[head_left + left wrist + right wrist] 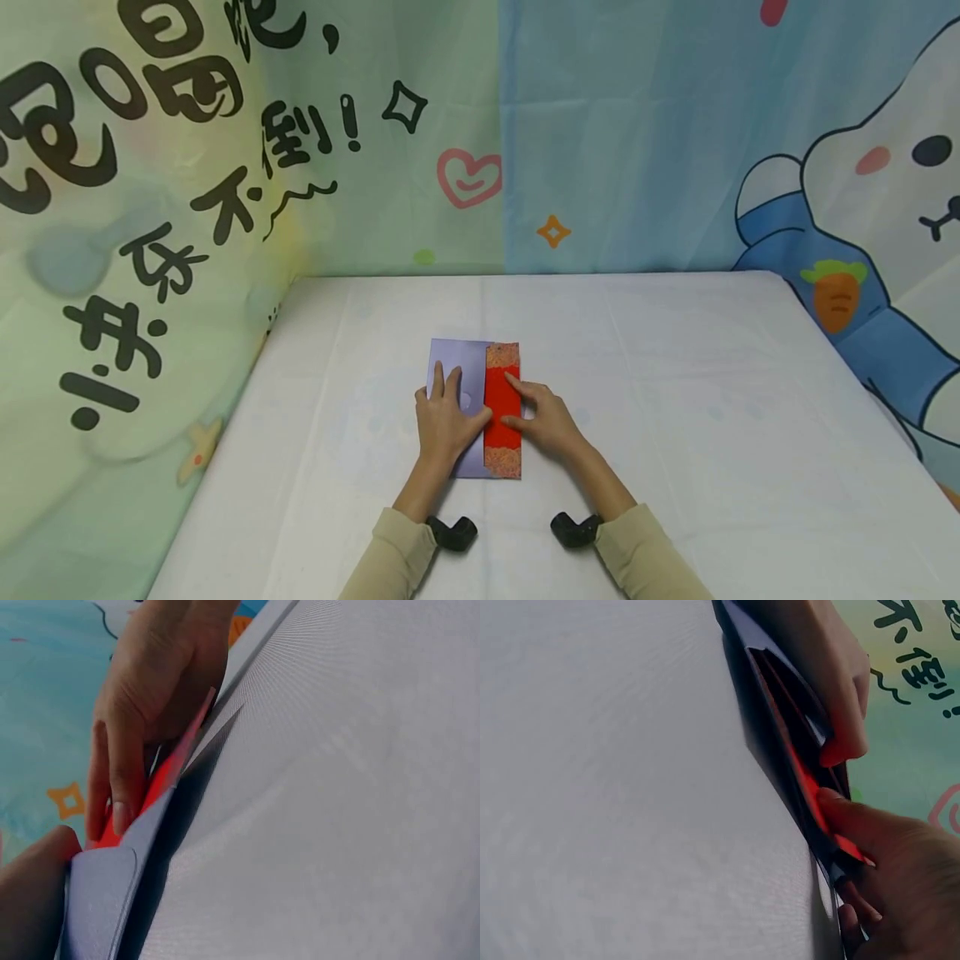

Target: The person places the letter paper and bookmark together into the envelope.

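Note:
A flat purple folder-like piece (467, 354) lies on the white table, with a bright red panel (501, 396) along its right side. Orange-speckled bands mark that panel's top and bottom ends. My left hand (442, 421) spreads its fingers over the purple part, its thumb at the border with the red. From the right, my right hand (551, 421) holds the red panel near its outer edge, index finger and thumb on the red. In the right wrist view, a dark gap (780, 690) shows between the layers. Some of the right fingers are partly hidden.
White cloth covers the table (712, 400). Printed cloth hangs behind it (637, 125) and along the left side (150, 292), with dark lettering and cartoon figures. Black wrist-worn devices (453, 534) sit at both cuffs, close above the table.

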Demonstrator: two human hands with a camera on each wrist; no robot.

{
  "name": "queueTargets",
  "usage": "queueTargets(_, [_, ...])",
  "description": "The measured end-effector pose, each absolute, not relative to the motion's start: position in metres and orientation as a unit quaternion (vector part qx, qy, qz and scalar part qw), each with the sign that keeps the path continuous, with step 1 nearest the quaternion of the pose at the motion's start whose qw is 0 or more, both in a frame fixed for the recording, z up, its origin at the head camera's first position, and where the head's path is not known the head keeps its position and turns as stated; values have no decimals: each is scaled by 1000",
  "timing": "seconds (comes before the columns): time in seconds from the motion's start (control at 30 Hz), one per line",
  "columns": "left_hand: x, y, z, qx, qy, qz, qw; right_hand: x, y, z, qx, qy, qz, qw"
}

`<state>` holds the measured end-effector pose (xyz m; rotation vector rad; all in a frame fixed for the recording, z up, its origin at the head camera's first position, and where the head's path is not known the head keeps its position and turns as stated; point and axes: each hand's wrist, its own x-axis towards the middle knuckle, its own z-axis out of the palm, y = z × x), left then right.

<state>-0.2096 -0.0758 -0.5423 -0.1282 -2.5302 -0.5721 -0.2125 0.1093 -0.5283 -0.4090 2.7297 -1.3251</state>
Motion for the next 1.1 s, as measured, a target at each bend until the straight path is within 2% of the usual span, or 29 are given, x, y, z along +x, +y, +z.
queueTargets(0.17, [-209, -76, -546, -61, -935, -204, 286, -212, 111, -532, -175, 908, -379, 20])
queueTargets(0.53, [-210, -76, -547, -61, -938, -195, 278, -215, 113, -531, -235, 920, -314, 4])
queueTargets(0.77, [-209, -75, -549, -60, -939, -181, 286, -214, 112, -529, -244, 951, -188, -36])
queueTargets(1.0, [-206, -75, -550, -55, -942, -182, 277, -212, 119, -531, -265, 937, -228, 14])
queueTargets(1.1, [-208, -75, -548, -58, -940, -185, 280, -213, 118, -529, -273, 933, -235, 15])
